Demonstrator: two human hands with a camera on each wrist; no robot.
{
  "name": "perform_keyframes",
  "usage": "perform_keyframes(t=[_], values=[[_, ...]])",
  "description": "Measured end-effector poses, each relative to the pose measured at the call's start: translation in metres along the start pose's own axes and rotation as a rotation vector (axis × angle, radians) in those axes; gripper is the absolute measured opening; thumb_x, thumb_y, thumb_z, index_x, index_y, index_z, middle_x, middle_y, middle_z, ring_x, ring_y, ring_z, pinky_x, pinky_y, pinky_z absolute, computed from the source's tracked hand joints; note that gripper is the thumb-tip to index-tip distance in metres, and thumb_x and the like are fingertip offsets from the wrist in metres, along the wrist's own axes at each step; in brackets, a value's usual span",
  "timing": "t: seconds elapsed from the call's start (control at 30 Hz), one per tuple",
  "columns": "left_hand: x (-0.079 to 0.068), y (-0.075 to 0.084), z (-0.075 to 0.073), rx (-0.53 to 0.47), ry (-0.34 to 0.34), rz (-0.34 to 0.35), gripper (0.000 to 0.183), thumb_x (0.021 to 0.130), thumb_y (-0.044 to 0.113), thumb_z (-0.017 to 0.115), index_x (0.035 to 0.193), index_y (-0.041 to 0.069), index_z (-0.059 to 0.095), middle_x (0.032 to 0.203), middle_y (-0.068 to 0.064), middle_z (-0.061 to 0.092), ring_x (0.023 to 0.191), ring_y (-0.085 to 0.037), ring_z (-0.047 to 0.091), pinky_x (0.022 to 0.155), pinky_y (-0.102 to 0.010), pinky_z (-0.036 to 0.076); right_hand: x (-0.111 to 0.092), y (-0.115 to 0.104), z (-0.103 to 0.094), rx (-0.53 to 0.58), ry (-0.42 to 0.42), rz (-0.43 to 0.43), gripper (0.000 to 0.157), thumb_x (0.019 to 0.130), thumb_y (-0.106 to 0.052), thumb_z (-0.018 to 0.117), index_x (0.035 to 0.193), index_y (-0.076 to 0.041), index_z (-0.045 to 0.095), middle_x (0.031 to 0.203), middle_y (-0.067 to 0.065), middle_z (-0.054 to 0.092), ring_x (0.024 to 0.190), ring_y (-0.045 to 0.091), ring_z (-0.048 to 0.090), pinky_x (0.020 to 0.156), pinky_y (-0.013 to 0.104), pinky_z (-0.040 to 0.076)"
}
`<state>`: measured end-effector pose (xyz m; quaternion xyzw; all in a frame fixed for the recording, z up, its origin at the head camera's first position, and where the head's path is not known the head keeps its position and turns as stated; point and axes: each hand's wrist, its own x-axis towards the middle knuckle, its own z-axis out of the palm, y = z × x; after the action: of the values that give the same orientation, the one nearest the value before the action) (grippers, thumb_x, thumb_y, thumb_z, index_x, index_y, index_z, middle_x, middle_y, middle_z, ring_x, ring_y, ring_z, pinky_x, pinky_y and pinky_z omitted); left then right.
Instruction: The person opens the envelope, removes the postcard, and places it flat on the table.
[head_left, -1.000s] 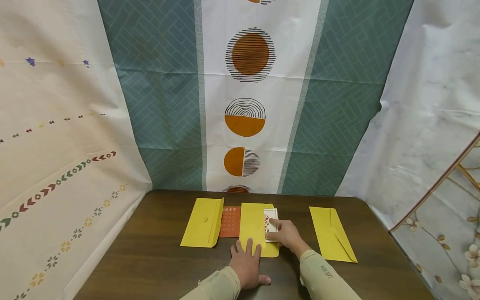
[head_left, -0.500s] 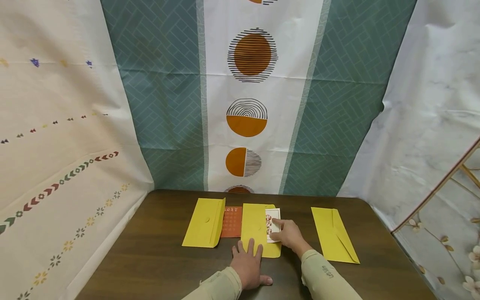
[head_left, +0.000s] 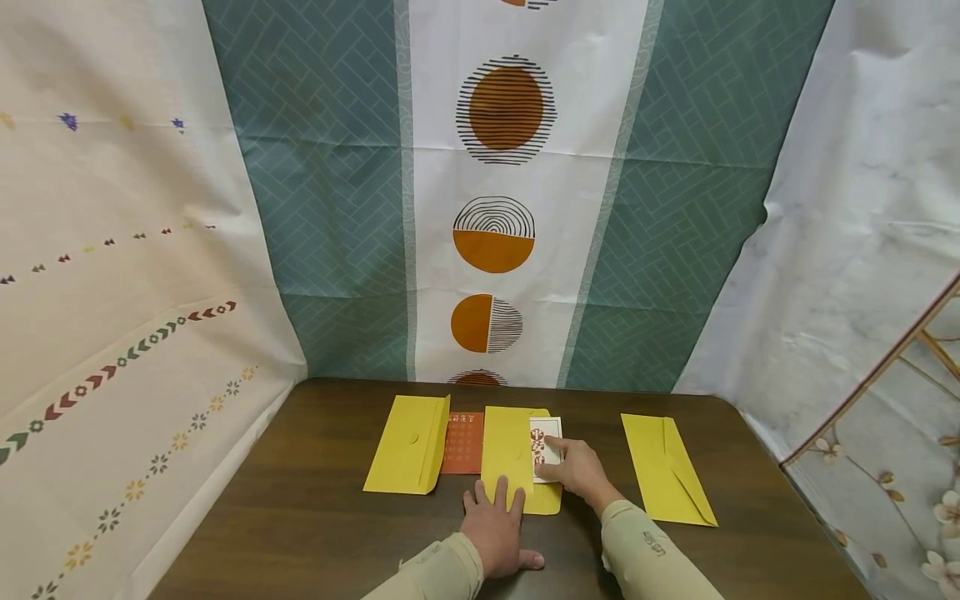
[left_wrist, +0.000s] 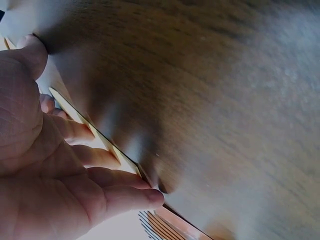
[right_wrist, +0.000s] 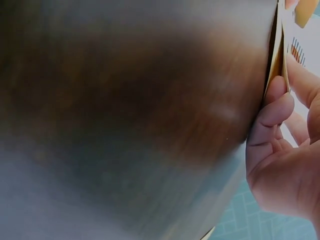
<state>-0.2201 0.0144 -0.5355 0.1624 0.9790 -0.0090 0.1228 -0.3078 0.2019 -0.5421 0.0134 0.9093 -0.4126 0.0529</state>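
Note:
In the head view, a yellow envelope (head_left: 506, 450) lies at the middle of the table with its flap opened to the right. A white card with red figures (head_left: 547, 450) sticks partway out of its open side; the rest of the card is hidden. My right hand (head_left: 581, 471) grips this card at its right edge, thumb and index finger on its face. My left hand (head_left: 491, 529) rests palm down, fingers spread, its fingertips on the envelope's near edge. The left wrist view shows the left fingers (left_wrist: 125, 197) along the envelope edge.
Another yellow envelope (head_left: 405, 444) lies left, with a red card (head_left: 462, 443) between it and the middle one. A third yellow envelope (head_left: 667, 471) lies to the right. Patterned cloth (head_left: 333, 208) hangs behind the dark wooden table (head_left: 300, 517).
The view has shifted slightly. Both hands keep nearly the same places on the envelope and the card, and I see no clear movement of either.

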Motion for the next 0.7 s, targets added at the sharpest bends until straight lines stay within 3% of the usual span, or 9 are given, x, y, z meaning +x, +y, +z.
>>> perform_keyframes(t=[0.23,0.4,0.47,0.7], values=[[-0.0001,-0.0001,0.0003,0.006,0.002,-0.002,0.098,0.083,0.088,0.064,0.160,0.030,0.048,0.170,-0.009,0.042,0.151,-0.049,0.045,0.120,-0.065,0.042,0.0000,-0.0028,-0.0001,-0.005,-0.008,0.013,0.070,0.086,-0.023,0.091,0.149,-0.010,0.064,0.129,0.019,0.069,0.075,0.020,0.062,0.062,0.031,0.052],[-0.0015,-0.0001,-0.0010,0.004,0.005,0.000,0.098,0.083,0.087,0.064,0.160,0.029,0.048,0.170,-0.010,0.041,0.151,-0.050,0.045,0.119,-0.066,0.042,0.0003,-0.0028,-0.0026,-0.047,-0.003,-0.001,0.069,0.086,-0.025,0.091,0.148,-0.011,0.065,0.145,0.023,0.065,0.101,0.027,0.065,0.085,0.041,0.058],[-0.0019,0.0001,-0.0013,-0.001,0.005,0.000,0.098,0.083,0.087,0.064,0.160,0.029,0.048,0.170,-0.010,0.041,0.151,-0.050,0.045,0.119,-0.066,0.042,0.0000,-0.0025,-0.0044,-0.059,0.001,0.001,0.069,0.086,-0.025,0.091,0.148,-0.010,0.065,0.149,0.024,0.063,0.106,0.028,0.063,0.087,0.042,0.057],[-0.0009,-0.0004,0.0006,0.001,0.008,0.002,0.098,0.083,0.087,0.064,0.160,0.029,0.048,0.170,-0.010,0.041,0.151,-0.050,0.045,0.120,-0.065,0.042,0.0013,0.0022,-0.0090,-0.068,0.014,0.032,0.071,0.085,-0.024,0.091,0.150,-0.012,0.064,0.138,0.021,0.066,0.091,0.024,0.061,0.066,0.030,0.049]])
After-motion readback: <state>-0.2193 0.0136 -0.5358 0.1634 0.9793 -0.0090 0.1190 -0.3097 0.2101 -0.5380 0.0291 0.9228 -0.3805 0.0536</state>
